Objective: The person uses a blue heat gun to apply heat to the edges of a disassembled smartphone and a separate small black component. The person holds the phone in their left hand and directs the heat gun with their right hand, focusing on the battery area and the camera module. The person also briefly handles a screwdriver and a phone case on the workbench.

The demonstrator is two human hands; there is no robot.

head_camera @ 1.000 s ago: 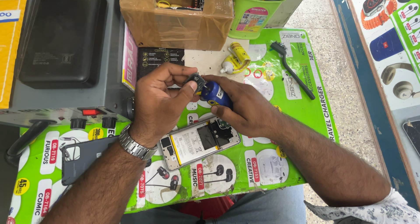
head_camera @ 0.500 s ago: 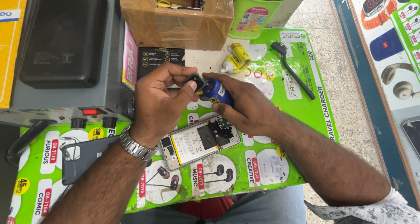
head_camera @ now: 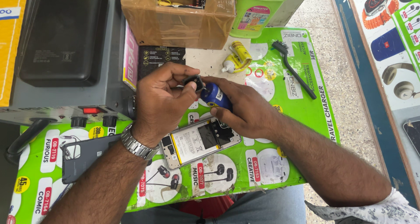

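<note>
Blue bottle (head_camera: 215,96): small, held just above the desk (head_camera: 315,119), over the far end of an opened phone (head_camera: 201,141); black cap (head_camera: 194,81) points left.
Right hand (head_camera: 245,110): fingers wrapped around the bottle's body.
Left hand (head_camera: 159,103): fingers pinching the cap.
Handling: looks light, smooth, likely slippery; grip the body firmly, the cap at its rim.
Nearby: yellow glue tube (head_camera: 236,60) and black brush (head_camera: 292,68) farther off; dark phone cover (head_camera: 83,156) at near left.

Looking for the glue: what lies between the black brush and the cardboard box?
In the head view, a yellow tube lies between the black brush and the cardboard box.
</note>
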